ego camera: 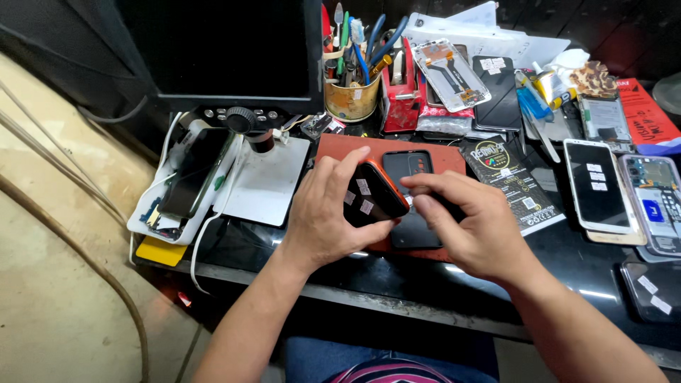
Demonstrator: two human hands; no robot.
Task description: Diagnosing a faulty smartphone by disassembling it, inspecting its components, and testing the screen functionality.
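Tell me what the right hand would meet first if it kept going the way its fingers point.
Probably the orange-edged black phone held in the left hand; the right hand points left toward it, though depth is unclear.

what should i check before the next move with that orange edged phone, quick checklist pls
1. Left hand grips the orange-edged phone: ok, fingers wrap its top and bottom edges, lifted and tilted.
2. Right hand on the work: ok, fingertips at the phone's right edge, over the black back cover.
3. Back cover lies flat on the red mat: ok as far as seen; its lower part is hidden by the hands.
4. White stickers on the phone's dark face in place: ok, three show.
5. Whether anything is pinched in the right fingertips: cannot tell.
6. Room around the mat: not ok, a dark packet and other phones crowd its right side.
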